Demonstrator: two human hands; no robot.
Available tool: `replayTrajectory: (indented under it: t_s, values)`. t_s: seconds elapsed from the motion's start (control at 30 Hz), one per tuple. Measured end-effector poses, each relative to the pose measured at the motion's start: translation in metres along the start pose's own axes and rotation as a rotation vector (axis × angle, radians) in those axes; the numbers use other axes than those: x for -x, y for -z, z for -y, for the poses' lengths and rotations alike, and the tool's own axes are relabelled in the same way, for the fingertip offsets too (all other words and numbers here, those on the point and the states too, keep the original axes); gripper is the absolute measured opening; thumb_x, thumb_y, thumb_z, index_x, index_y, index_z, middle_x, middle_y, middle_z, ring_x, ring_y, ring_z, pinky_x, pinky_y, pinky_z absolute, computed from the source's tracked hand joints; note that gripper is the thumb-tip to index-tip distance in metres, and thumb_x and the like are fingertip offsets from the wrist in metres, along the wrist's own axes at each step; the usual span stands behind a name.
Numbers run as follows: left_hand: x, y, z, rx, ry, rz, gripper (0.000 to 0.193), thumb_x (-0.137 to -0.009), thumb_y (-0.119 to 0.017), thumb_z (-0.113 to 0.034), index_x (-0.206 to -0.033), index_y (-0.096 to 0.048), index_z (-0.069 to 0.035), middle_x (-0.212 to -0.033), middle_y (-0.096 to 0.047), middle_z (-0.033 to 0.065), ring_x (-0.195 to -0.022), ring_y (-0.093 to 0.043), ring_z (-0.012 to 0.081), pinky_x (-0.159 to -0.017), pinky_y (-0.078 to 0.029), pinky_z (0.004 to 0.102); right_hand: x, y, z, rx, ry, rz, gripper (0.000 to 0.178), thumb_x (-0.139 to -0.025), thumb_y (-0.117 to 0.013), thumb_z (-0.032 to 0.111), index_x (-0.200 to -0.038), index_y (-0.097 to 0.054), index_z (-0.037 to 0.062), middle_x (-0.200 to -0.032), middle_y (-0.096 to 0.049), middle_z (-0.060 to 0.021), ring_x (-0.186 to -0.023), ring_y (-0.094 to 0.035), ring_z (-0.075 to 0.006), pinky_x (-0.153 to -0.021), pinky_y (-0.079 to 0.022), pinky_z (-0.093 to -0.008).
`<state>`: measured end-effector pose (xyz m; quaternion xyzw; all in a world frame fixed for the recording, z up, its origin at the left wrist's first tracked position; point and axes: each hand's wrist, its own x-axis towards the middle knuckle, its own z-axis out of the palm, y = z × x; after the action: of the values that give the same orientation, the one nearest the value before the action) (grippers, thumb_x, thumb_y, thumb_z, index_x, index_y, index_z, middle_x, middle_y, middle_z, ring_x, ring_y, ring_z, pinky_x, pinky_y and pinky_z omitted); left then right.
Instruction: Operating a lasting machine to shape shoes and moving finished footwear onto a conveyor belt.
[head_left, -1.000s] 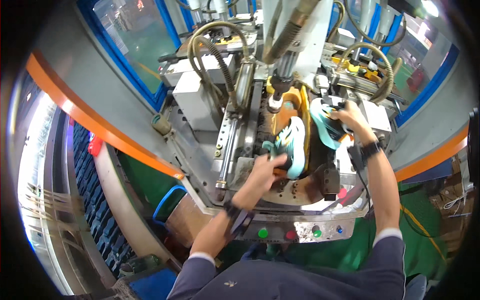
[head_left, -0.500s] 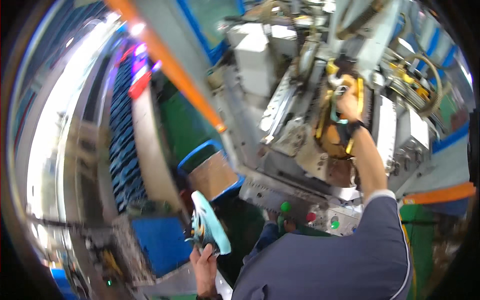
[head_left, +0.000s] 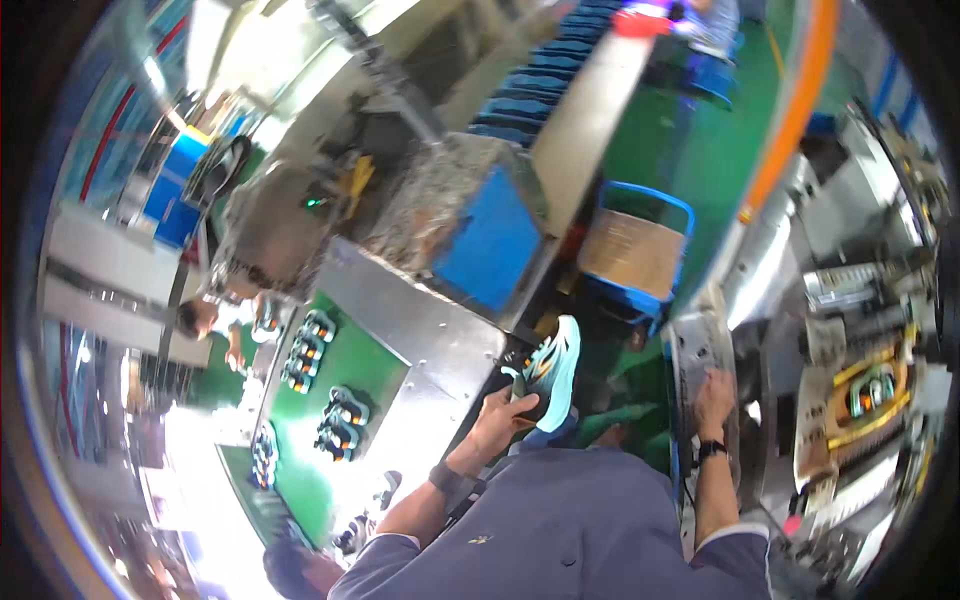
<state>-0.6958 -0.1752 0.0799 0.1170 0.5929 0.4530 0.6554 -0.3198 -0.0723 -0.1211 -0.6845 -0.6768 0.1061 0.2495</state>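
My left hand [head_left: 493, 425] grips a sneaker [head_left: 555, 375] by its heel end. The shoe is tilted on end, with a pale turquoise sole and a dark upper. On the right, my right hand [head_left: 713, 400] rests at the front edge of the machine [head_left: 697, 350], apparently holding nothing, fingers partly extended. A second sneaker [head_left: 870, 393] sits between yellow bars in the machine's fixture, away from both hands.
Left, several sneakers [head_left: 340, 420] stand in rows on a green conveyor belt [head_left: 385, 375] with a metal border. A blue cart [head_left: 630, 250] with a brown board stands ahead. An orange bar [head_left: 795, 110] rises beside the machine. Other people [head_left: 205, 318] are at the far left.
My right hand has left the shoe in the fixture and come back to the machine's front edge. The view has swung left, bringing the green belt in. My left hand still holds its sneaker.
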Motion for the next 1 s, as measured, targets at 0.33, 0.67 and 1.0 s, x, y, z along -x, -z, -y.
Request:
replayTrajectory:
  t_s: [0.33,0.67,1.0]
  values:
    - [-0.005,0.238,0.043,0.353,-0.097,-0.446,0.025,-0.088,-0.066,-0.012,-0.109,-0.059,0.000,-0.095,-0.067,0.0133,-0.078,-0.066,0.0246,-0.064,-0.055,0.0372,-0.083,0.018,0.073,-0.120,0.109,-0.286,0.019,-0.088,-0.058,0.005,-0.106,-0.062,0.0028,-0.097,-0.063,-0.0152,-0.081,-0.062,-0.0289,-0.075,-0.050,-0.0373]
    - [-0.062,0.546,0.093,0.133,-0.165,-1.193,0.048,-0.073,-0.075,-0.016,-0.111,-0.053,0.004,-0.096,-0.064,0.0181,-0.078,-0.063,0.0274,-0.069,-0.053,0.0427,-0.268,0.118,0.603,-0.256,1.079,-0.114,0.019,-0.087,-0.064,0.006,-0.105,-0.063,0.0024,-0.095,-0.065,-0.0105,-0.085,-0.063,-0.0204,-0.069,-0.048,-0.0299]
    - [-0.118,0.575,0.124,-0.468,-0.065,-1.736,0.069,-0.085,-0.065,-0.050,-0.126,-0.043,0.001,-0.117,-0.057,0.0267,-0.100,-0.060,0.0452,-0.081,-0.049,0.0515,-0.233,0.000,1.061,0.030,1.764,-0.003,0.046,-0.079,-0.067,0.027,-0.117,-0.060,0.0016,-0.104,-0.066,-0.0178,-0.094,-0.064,-0.0292,-0.079,-0.051,-0.0398]
